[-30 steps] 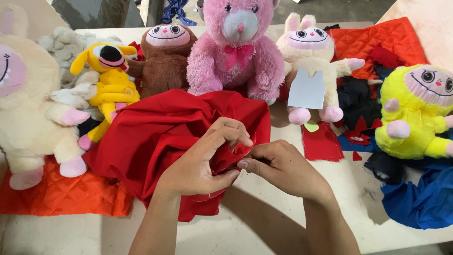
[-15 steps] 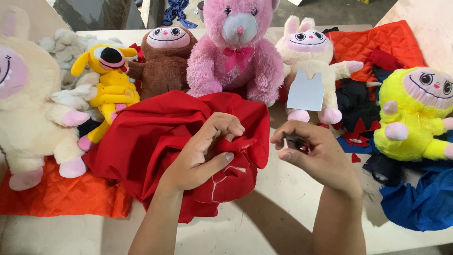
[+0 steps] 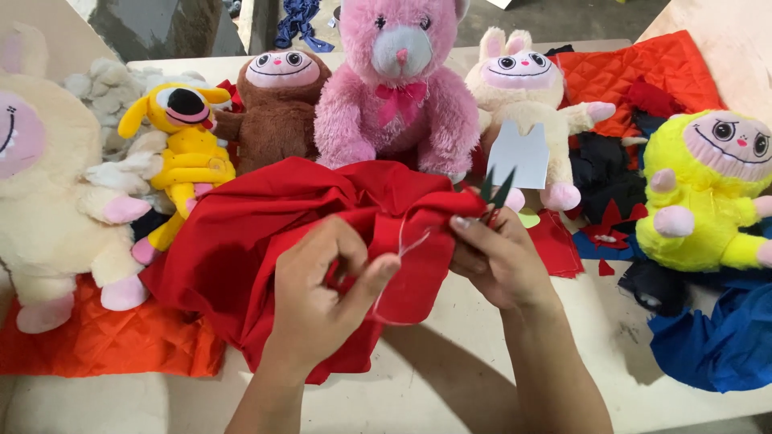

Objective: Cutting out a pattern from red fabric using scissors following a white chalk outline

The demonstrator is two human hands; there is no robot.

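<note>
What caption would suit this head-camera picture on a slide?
Left hand pinches red cloth and a thread; right hand holds small snips before a row of plush toys.

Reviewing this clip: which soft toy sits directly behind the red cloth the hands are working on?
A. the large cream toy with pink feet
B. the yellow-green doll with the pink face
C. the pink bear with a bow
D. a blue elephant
C: the pink bear sits upright right behind the bunched red cloth, which the left hand and the right hand pinch at its front edge.
</note>
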